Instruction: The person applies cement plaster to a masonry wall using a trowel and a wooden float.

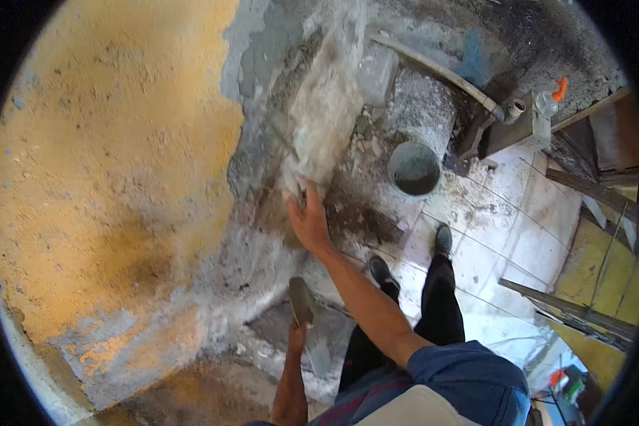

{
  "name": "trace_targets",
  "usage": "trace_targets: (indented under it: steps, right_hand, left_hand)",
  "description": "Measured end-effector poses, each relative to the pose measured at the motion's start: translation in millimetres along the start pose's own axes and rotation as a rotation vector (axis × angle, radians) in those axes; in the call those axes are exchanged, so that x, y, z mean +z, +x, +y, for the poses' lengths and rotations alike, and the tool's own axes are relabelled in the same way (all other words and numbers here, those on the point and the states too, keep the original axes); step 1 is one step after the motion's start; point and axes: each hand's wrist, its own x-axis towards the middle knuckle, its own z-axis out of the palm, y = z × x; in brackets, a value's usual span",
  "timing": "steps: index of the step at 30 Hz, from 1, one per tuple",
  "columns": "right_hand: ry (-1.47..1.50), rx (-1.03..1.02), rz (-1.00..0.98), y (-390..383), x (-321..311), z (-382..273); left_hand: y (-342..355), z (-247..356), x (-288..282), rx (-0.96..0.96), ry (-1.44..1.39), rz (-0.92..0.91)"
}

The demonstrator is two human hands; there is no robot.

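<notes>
My right hand [309, 220] is raised at the wall, its fingers closed round a thin-bladed tool, apparently a trowel [285, 139]. Motion blur hides the tool's exact shape, and its blade lies close to the rough grey-white strip of wall [323, 103]. Lower down, my left hand [298, 335] grips a long flat plastering float [302, 302] near my body. The float's face looks grey-brown, with a paler part reaching below my hand. To the right of my right hand, a round bucket [413, 152] stands on the floor with grey mortar-like material inside.
Worn yellow paint [121, 142] covers the wall at left. A pale pipe [440, 69] runs to a box-like block [522, 128] with an orange-handled tap [561, 89]. Wooden boards [568, 305] lie at right, beside white floor tiles [504, 248]. My shoes [442, 240] stand below the bucket.
</notes>
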Motion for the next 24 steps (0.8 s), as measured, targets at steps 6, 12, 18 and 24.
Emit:
trace_targets:
  steps: [6,12,18,24]
  right_hand:
    - [-0.299,0.766,-0.332,-114,-170,96]
    - [0.033,1.189,-0.102,-119,-374,116]
    - [0.076,1.092,0.086,-71,-445,54]
    - [0.17,0.923,0.331,-46,-512,35]
  left_hand:
    - [50,-17,52,-0.066,0.035,-0.039]
    - [60,137,170,-0.207,-0.414,-0.169]
    - [60,313,293,-0.1,-0.44,-0.597]
    - [81,443,426,-0.065,-0.526,-0.658]
